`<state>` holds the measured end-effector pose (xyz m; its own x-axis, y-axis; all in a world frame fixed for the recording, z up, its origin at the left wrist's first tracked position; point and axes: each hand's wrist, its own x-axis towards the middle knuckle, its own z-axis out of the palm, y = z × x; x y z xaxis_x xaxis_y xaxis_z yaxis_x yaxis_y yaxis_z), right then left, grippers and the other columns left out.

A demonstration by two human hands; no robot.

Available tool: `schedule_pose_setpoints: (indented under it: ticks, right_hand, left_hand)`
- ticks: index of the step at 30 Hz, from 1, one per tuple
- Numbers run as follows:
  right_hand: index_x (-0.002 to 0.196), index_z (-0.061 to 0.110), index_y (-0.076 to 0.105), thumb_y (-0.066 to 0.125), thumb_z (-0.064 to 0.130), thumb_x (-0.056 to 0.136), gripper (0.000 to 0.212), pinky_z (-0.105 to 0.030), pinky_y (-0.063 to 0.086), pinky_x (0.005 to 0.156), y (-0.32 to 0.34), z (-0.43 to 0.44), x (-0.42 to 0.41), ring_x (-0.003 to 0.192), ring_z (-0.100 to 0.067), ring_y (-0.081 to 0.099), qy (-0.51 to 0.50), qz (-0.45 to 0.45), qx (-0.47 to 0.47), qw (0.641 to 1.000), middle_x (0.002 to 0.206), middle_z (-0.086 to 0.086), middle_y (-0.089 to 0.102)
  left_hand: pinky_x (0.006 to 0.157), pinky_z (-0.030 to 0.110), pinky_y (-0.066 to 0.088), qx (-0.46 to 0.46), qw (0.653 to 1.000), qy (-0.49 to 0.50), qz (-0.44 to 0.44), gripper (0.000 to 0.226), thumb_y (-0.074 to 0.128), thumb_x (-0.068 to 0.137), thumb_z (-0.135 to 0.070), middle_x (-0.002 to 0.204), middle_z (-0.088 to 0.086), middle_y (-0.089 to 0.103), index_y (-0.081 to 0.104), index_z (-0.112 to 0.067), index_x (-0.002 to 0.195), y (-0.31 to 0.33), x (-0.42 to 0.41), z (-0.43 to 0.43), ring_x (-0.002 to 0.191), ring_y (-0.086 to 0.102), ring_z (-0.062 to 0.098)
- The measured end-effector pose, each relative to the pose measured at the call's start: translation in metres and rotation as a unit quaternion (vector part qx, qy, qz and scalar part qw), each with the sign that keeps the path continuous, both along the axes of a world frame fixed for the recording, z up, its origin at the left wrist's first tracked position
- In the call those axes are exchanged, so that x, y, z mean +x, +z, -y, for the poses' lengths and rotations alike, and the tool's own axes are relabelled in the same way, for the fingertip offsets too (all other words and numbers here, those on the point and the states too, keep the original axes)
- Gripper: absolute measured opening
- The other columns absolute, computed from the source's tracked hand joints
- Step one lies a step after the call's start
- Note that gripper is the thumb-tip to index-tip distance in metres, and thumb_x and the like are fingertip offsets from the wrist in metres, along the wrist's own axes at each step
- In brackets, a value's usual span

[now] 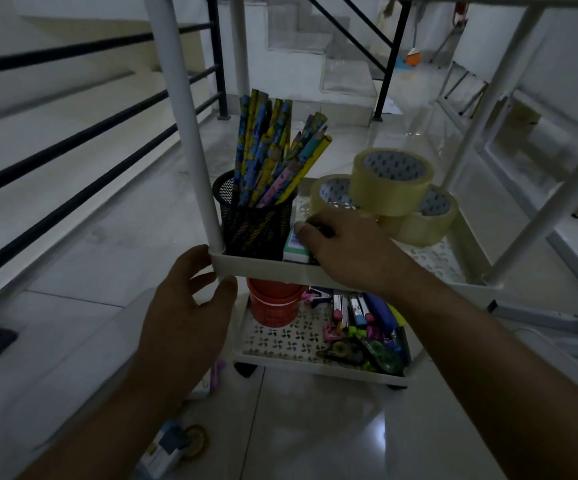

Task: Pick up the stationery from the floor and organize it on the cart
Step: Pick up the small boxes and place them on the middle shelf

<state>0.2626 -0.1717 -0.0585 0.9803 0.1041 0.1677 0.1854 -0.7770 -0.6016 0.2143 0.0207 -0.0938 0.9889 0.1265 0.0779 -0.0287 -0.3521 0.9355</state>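
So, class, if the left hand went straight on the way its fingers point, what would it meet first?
Most likely the front corner of the cart's middle tray, at the white post. The left hand is close to it, though depth is hard to judge.

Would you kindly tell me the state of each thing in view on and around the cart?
Mesh pencil cup: upright on middle shelf, full of pencils.
Eraser: on middle shelf beside cup, gripped by right hand.
Tape rolls: three, one stacked on two.
Orange cup: standing on bottom shelf.
Markers: lying loose on bottom shelf.
Left hand: at shelf corner, grip unclear.
Small box: lying on floor, not yet picked up.
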Motion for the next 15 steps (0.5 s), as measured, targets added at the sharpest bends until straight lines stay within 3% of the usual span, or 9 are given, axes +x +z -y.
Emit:
schedule_pose_setpoints:
  ticks: [8,12,15]
  right_hand:
    - [0.1,-0.002,0.065,0.042,0.038,0.101,0.047,-0.031,0.04,0.064,0.0004,-0.0045,0.0016,0.071,-0.024,0.058,-0.02,0.023,0.001,1.0,0.085,-0.021,0.066]
    - [0.081,0.003,0.059,0.036,0.038,0.103,0.047,-0.019,0.037,0.053,-0.0007,-0.0036,0.0006,0.056,-0.009,0.048,-0.039,0.035,0.009,0.999,0.065,-0.007,0.056]
    - [0.087,0.0,0.064,0.041,0.037,0.101,0.046,-0.022,0.038,0.055,-0.0024,-0.0001,-0.0022,0.062,-0.011,0.053,-0.061,0.052,0.008,0.997,0.075,-0.011,0.063]
  left_hand:
    - [0.065,0.01,0.038,0.0,1.0,-0.002,-0.004,0.045,0.056,0.092,-0.023,0.131,-0.016,0.054,0.045,-0.029,0.136,0.0021,0.0,0.0003,0.118,0.053,0.004]
    - [0.065,0.008,0.036,-0.008,1.0,0.002,-0.007,0.048,0.056,0.092,-0.022,0.132,-0.016,0.053,0.043,-0.028,0.138,0.0017,-0.0018,-0.001,0.118,0.052,0.005]
    - [0.067,0.01,0.038,-0.017,1.0,0.005,-0.009,0.048,0.056,0.092,-0.022,0.132,-0.017,0.053,0.043,-0.029,0.138,0.0025,-0.0033,-0.001,0.116,0.053,0.004]
